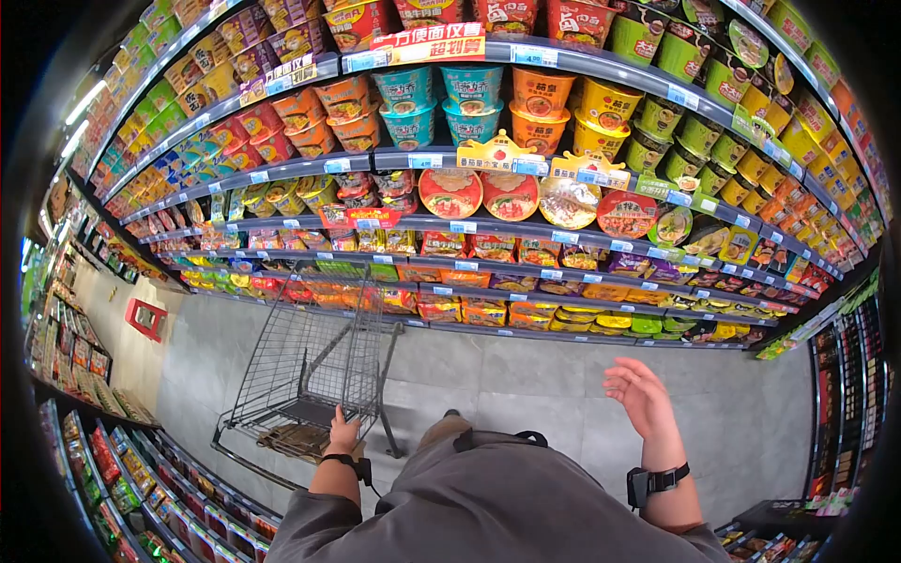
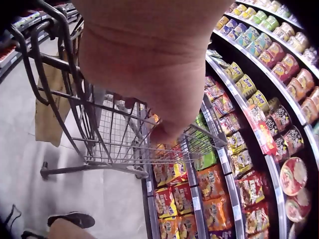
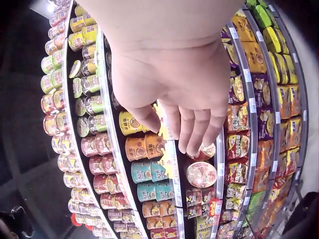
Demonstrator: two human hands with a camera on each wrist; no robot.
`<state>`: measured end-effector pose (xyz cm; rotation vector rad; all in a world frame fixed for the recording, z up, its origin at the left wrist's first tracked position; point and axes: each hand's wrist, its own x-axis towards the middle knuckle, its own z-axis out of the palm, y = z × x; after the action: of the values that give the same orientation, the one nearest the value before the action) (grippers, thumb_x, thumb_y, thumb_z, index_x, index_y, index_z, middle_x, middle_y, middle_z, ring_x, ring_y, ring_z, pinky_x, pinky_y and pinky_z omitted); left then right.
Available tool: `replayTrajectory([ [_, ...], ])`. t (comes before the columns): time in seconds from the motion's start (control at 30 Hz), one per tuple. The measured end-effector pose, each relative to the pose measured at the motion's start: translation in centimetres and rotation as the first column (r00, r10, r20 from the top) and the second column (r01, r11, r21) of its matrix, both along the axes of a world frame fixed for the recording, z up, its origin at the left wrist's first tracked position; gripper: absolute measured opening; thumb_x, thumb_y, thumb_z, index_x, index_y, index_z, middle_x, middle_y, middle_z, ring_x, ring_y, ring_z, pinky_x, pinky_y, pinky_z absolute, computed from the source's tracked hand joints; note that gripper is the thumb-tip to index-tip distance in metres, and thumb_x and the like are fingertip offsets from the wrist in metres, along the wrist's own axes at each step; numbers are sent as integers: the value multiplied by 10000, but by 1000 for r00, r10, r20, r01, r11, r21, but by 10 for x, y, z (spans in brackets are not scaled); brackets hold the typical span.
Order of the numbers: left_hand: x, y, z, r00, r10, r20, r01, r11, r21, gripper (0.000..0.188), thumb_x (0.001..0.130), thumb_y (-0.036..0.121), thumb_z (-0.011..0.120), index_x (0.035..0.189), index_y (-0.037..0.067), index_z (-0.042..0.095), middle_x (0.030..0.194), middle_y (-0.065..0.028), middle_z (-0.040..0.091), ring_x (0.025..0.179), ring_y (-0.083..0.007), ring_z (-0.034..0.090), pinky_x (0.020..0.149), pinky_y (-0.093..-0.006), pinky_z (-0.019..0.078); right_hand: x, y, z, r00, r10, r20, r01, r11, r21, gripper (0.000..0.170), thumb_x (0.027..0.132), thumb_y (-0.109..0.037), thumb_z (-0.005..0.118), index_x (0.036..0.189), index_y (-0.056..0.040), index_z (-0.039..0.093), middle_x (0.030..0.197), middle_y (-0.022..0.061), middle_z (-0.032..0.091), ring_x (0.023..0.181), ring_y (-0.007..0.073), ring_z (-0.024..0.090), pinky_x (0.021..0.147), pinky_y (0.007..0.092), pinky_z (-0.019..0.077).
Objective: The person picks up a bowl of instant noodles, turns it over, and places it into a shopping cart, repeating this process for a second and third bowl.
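My left hand (image 1: 343, 433) grips the near rim of a dark wire shopping cart (image 1: 272, 361), which stands to the left, in front of the shelves. In the left wrist view the hand (image 2: 149, 84) covers much of the cart's rim, and its fingers curl at the wire. My right hand (image 1: 644, 399) is raised in the air on the right, fingers loosely extended and holding nothing. Seen from the right wrist, that hand (image 3: 174, 89) hangs before the shelves of cup and bowl noodles, overlapping an orange cup (image 3: 137, 148) and a round red-lidded bowl (image 3: 201, 174).
A long shelf rack (image 1: 511, 169) full of noodle cups, bowls and bags stretches across the front. Brown cardboard (image 1: 296, 439) lies low in the cart. More shelves stand at left (image 1: 113, 469) and right (image 1: 849, 394). A red-framed sign (image 1: 146, 319) is on the floor at far left.
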<state>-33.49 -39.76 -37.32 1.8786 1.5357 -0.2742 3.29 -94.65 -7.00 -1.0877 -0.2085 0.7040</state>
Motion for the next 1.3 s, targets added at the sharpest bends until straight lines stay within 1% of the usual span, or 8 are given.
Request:
replayTrajectory([
  [0.17,-2,23,-30,983,170,66,-162,980,-116,1005,841,395,720,1673,239,178,1578,-252,381,1456,-443,396,1229,-456,300,21,21,-5,1000,2,-29,-2,1000,-20,425,1030,-234,584,1387,-4,569,1259,176,686,1128,285,661,972,411,511],
  [0.3,12,49,-27,990,-11,141,11,1000,-4,913,874,352,708,1639,120,267,1536,-315,397,1434,-486,398,1198,-481,353,48,49,-2,998,58,-6,-58,998,-6,450,1026,-246,591,1401,-1,561,1281,175,678,1161,284,647,985,415,501],
  [0.37,43,74,-12,980,-144,138,98,951,294,842,887,328,708,1592,51,340,1525,-325,406,1404,-513,412,1175,-499,380,62,69,4,997,81,10,-81,997,2,460,1022,-246,594,1408,2,556,1291,174,675,1170,282,643,991,416,497],
  [0.57,184,123,111,862,-324,390,102,865,492,646,899,166,704,1482,2,481,1488,-305,457,1400,-467,444,1173,-495,382,110,157,26,982,167,90,-166,986,-20,490,1000,-227,609,1431,-3,544,1378,186,641,1272,292,608,1047,426,466],
  [0.87,381,145,350,444,-656,611,230,742,630,549,946,49,644,1470,0,488,1488,-233,501,1415,-386,468,1185,-442,359,189,329,71,901,268,341,-290,957,14,647,980,-145,590,1575,-2,379,1638,173,391,1541,306,337,1224,462,300],
  [1.1,470,163,427,125,-691,712,360,700,617,642,961,-27,598,1561,-15,369,1575,-193,444,1494,-308,406,1233,-407,292,232,439,122,829,262,494,-330,942,55,795,930,3,550,1642,8,196,1724,159,193,1606,300,160,1292,465,138],
  [1.13,481,167,426,75,-662,745,365,714,598,707,961,49,643,1582,-35,315,1567,-247,437,1470,-355,429,1206,-427,335,235,451,128,811,246,531,-327,943,61,813,925,10,553,1646,7,176,1730,157,170,1611,297,136,1294,465,123],
  [1.3,520,175,442,47,-606,794,389,743,544,755,958,-19,591,1614,-50,219,1627,-246,353,1525,-333,351,1237,-425,285,255,495,132,781,155,606,-257,963,84,882,899,62,572,1653,13,119,1741,180,86,1619,292,45,1294,469,61],
])
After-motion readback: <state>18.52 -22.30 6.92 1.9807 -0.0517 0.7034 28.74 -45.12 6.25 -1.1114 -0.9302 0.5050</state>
